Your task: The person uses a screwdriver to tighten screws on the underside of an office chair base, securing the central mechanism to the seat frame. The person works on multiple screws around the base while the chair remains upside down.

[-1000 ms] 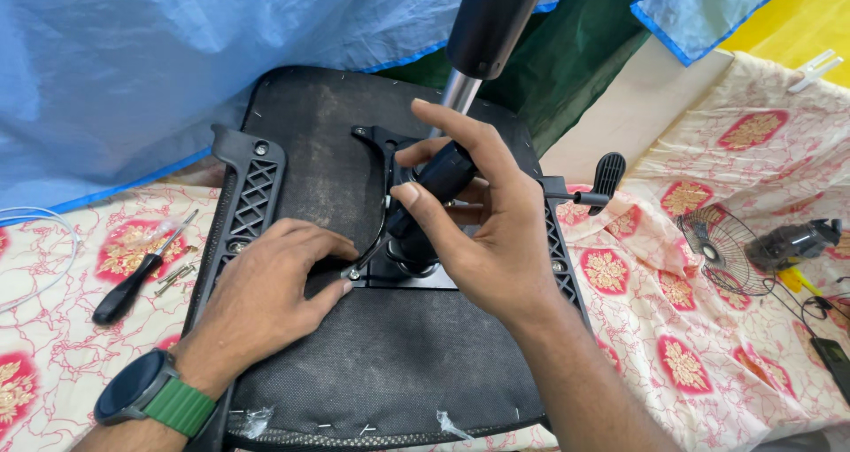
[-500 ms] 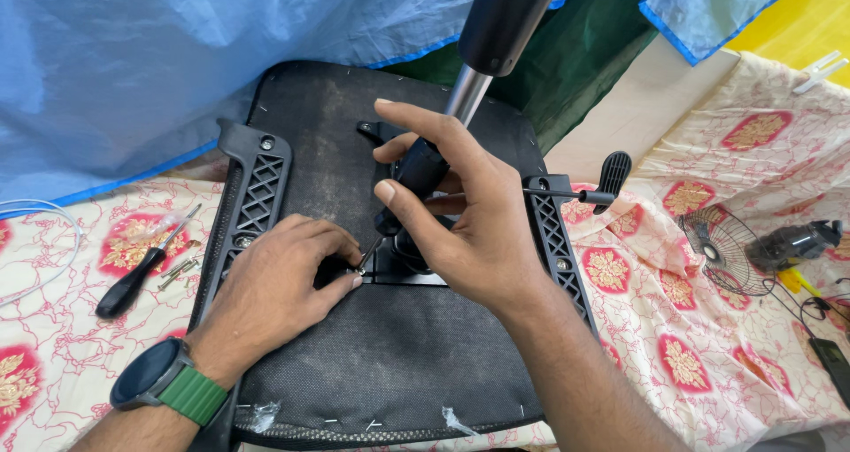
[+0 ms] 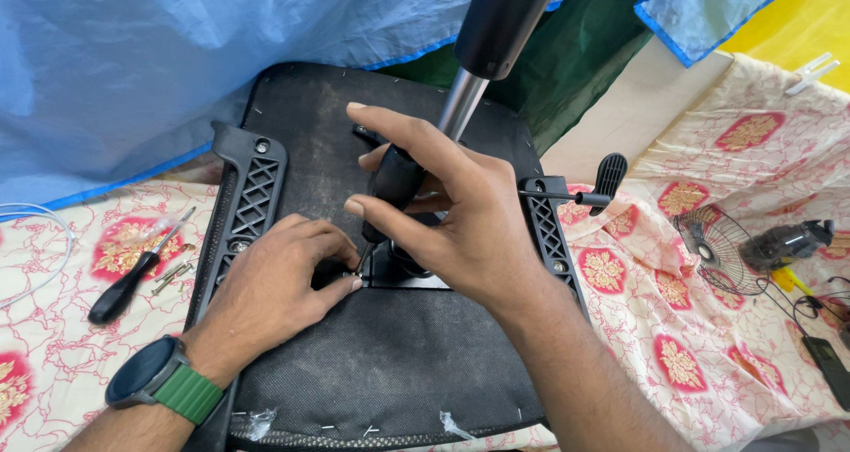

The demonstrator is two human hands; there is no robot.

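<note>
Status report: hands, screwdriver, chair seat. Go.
Right hand gripping black screwdriver, tip down at seat plate. Left hand steadying at tip. Nothing blocking.

Your left hand [image 3: 274, 279] lies palm down, knuckles up, its fingers [image 3: 341, 284] curled and pinched together at the tips. Your right hand [image 3: 452, 217] reaches in from the lower right, forearm angled, fingers wrapped in a loose grip, index finger stretched out on top.

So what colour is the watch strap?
Green, on the left wrist's watch strap; the head view shows it.
</note>
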